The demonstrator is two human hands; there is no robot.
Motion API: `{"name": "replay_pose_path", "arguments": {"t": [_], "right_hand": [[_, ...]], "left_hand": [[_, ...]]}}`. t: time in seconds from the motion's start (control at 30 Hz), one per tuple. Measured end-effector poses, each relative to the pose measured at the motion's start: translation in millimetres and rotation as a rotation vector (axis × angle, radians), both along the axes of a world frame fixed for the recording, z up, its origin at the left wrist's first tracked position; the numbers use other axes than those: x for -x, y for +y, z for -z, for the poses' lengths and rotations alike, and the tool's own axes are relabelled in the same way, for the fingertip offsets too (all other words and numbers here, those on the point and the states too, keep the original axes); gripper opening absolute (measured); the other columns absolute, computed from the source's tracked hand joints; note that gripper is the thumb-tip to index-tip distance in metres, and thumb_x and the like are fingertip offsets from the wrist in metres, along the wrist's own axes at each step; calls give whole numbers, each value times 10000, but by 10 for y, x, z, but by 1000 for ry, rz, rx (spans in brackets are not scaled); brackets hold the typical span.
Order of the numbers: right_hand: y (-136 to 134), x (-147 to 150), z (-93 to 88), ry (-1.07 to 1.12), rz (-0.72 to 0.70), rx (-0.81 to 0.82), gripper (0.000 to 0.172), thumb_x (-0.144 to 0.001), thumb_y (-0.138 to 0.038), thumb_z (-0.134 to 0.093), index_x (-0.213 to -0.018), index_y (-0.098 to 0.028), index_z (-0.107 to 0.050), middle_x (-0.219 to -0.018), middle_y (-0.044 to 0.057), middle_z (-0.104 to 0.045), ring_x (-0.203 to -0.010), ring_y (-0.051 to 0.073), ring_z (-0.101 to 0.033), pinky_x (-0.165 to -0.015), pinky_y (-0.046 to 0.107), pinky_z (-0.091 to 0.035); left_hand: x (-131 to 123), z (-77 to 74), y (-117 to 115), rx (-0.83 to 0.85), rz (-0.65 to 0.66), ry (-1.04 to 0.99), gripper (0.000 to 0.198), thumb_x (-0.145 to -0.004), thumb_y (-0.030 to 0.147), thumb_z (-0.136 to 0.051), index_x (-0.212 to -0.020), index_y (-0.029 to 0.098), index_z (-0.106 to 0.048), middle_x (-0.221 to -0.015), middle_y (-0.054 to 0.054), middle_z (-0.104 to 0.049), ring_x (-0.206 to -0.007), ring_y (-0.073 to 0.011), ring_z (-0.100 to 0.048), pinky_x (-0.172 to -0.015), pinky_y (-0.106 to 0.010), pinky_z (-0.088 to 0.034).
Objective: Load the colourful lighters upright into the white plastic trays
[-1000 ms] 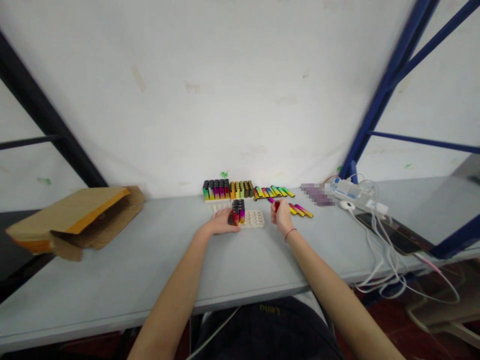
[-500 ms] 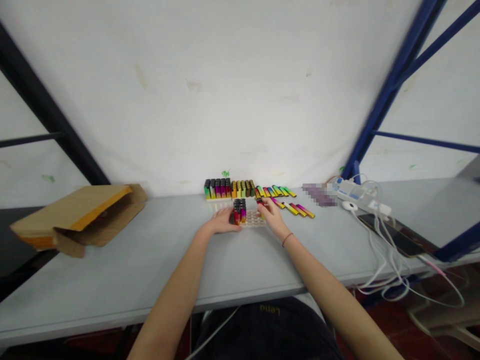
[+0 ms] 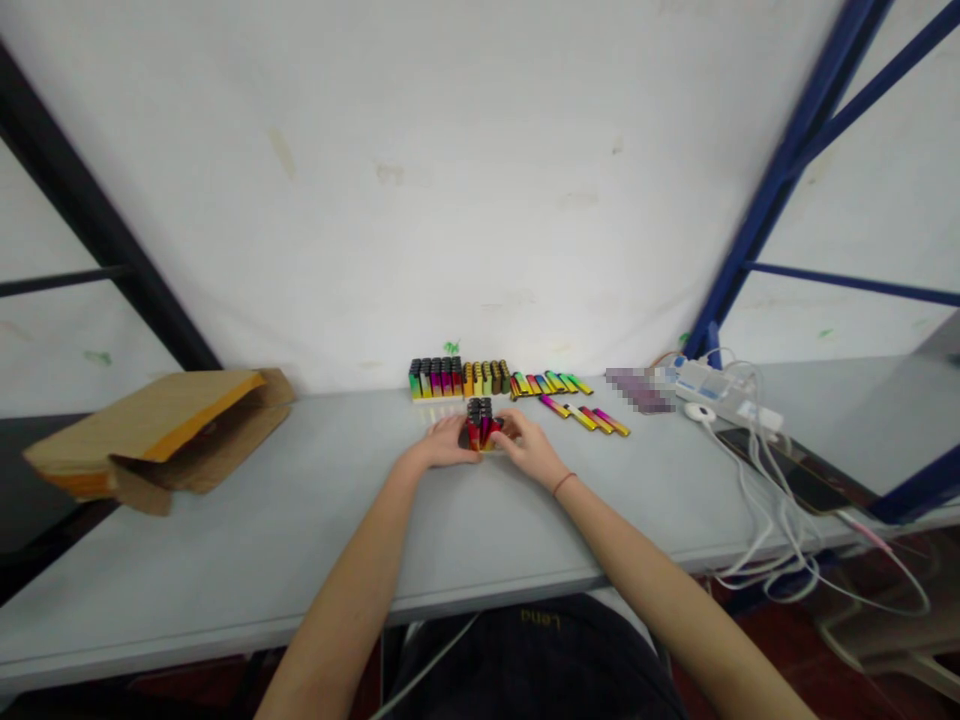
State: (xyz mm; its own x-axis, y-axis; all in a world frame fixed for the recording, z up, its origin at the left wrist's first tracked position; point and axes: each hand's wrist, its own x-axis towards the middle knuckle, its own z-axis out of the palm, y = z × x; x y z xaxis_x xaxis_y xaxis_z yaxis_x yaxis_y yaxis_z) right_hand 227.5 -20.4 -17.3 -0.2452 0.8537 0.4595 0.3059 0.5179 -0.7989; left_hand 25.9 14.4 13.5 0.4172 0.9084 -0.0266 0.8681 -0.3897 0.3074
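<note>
A small pale tray lies on the table in front of me, mostly hidden by my hands. Red and purple lighters with black tops stand upright at its left end. My left hand is curled around that end and steadies it, thumb along the front edge. Pinched in the fingers of my right hand is a red lighter, slightly tilted, right beside the standing ones. The right part of the tray is under my right hand.
Behind, by the wall, stand full blocks of multicoloured lighters and yellow lighters. Loose lighters lie to the right. A cardboard box is on the left. A power strip, white cables and a phone are at right.
My right hand has moved left over the tray, carrying the red lighter up to the standing ones. My left hand has stayed in place.
</note>
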Motion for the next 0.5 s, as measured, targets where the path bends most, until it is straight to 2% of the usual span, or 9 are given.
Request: {"name": "replay_pose_path", "arguments": {"t": [0.1, 0.2, 0.33, 0.5], "right_hand": [[-26, 39, -28, -94, 99, -75, 362, -885, -310, -601, -1219, -185, -539, -865, 25, -672, -735, 168, -624, -749, 317, -518], [-42, 99, -47, -242, 109, -165, 284, -906, -273, -596, -1177, -190, -577, -919, 50, -683, -774, 174, -634, -791, 317, -512], [-66, 136, -53, -388, 182, -286, 255, -938, -286, -569, -1166, -188, -624, -1017, 95, -667, -886, 200, -635, -833, 315, -504], [-23, 9, -100, -499, 187, -305, 304, -981, -345, -487, -1195, -183, -628, -974, 83, -667, -894, 202, -629, -823, 295, -495]], "left_hand": [[7, 27, 22, -1, 8, -10, 733, -663, 547, -704, -1273, 166, -564, -1331, -128, -619, -1277, -373, -541, -1084, -443, -427], [15, 58, 43, 8, 2, -17, 730, -664, 564, -705, -1269, 179, -567, -1331, -124, -623, -1270, -370, -545, -1088, -453, -423], [22, 72, 53, 4, -10, -31, 729, -655, 560, -722, -1261, 184, -570, -1319, -120, -632, -1262, -367, -553, -1082, -447, -432], [25, 52, 48, 3, 15, 0, 749, -670, 562, -703, -1287, 162, -559, -1322, -130, -626, -1265, -373, -551, -1079, -438, -431]]}}
